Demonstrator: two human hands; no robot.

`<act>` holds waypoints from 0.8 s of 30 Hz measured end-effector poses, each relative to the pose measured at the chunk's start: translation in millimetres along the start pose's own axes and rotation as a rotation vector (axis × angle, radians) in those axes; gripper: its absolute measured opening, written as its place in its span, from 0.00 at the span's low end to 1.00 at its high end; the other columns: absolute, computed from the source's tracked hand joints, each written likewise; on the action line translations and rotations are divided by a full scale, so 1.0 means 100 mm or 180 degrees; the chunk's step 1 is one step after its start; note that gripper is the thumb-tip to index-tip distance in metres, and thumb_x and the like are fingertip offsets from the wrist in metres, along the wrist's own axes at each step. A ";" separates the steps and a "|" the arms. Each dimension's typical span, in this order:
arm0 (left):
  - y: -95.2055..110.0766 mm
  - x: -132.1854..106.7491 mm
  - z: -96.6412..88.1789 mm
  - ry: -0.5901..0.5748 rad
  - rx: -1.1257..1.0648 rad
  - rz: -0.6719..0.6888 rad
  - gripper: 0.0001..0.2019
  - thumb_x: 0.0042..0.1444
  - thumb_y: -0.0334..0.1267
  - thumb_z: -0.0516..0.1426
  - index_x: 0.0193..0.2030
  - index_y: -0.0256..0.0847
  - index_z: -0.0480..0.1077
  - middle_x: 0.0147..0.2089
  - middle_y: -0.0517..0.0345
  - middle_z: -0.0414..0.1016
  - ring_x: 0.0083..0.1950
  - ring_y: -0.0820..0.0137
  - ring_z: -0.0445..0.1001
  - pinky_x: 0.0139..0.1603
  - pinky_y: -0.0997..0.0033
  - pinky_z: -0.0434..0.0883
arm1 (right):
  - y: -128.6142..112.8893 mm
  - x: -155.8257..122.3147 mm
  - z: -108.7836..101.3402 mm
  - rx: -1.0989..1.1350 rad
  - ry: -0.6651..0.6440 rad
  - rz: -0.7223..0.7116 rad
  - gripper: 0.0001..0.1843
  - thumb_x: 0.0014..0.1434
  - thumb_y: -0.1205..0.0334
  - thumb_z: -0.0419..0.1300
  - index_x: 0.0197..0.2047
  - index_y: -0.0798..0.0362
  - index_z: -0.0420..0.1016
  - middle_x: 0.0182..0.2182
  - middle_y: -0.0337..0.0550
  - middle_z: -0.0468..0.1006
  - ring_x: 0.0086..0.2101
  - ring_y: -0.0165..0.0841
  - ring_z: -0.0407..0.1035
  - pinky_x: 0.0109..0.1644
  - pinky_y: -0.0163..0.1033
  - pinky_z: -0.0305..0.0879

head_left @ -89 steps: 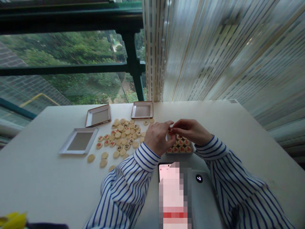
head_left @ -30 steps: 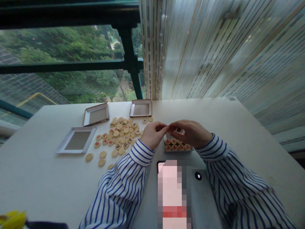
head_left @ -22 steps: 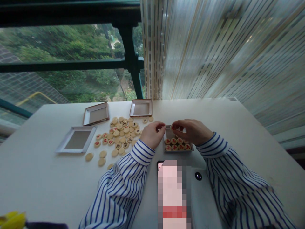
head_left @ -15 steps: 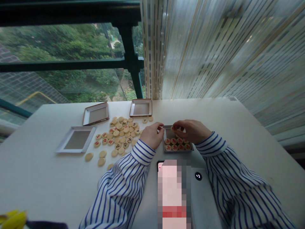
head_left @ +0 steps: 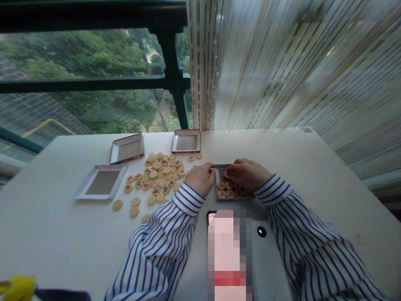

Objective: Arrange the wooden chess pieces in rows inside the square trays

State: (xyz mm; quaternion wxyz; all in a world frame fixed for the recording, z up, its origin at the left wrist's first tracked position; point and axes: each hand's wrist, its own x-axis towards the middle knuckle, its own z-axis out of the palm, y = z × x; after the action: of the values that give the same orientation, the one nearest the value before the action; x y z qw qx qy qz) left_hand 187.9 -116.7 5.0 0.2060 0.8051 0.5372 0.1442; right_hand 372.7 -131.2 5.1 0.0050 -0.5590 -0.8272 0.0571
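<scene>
Round piece [head_left: 226, 174] juts left from the right grip [head_left: 249, 173], which pinches it closely.

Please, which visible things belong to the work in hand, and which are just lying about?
In the work:
open box
red-marked pieces inside it
right hand, at the pieces
left hand, by the box's left rim
loose pieces, left of the box
three open trays, perhaps

Just lying about, it seems:
phone
pale device with round display
yellow object, bottom left
</scene>
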 end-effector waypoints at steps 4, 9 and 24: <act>0.00 0.00 0.00 -0.0048 0.0105 0.0005 0.14 0.54 0.38 0.49 0.45 0.44 0.69 0.37 0.57 0.77 0.38 0.68 0.73 0.40 0.70 0.67 | 0.01 0.00 0.00 0.0020 -0.0073 -0.0018 0.19 0.57 0.50 0.48 0.40 0.49 0.75 0.34 0.46 0.73 0.35 0.33 0.66 0.37 0.35 0.57; 0.00 0.00 0.00 -0.0060 0.0158 0.0022 0.14 0.54 0.38 0.49 0.46 0.44 0.69 0.37 0.55 0.77 0.39 0.67 0.73 0.42 0.68 0.67 | -0.01 0.00 -0.01 0.0059 -0.0079 -0.0049 0.19 0.57 0.50 0.48 0.40 0.49 0.75 0.34 0.47 0.73 0.34 0.33 0.66 0.37 0.35 0.58; 0.00 -0.01 -0.01 -0.0127 0.0179 0.0066 0.14 0.54 0.37 0.48 0.46 0.43 0.69 0.38 0.54 0.77 0.39 0.66 0.73 0.43 0.67 0.68 | 0.00 -0.02 -0.03 0.0066 -0.0098 -0.0133 0.18 0.57 0.51 0.48 0.43 0.48 0.74 0.34 0.46 0.73 0.34 0.33 0.67 0.36 0.35 0.58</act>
State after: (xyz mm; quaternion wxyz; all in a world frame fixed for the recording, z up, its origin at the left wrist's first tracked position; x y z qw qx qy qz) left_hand 187.3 -117.1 5.5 0.1925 0.8188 0.5285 0.1151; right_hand 374.1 -132.4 8.4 -0.0007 -0.5406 -0.8380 0.0741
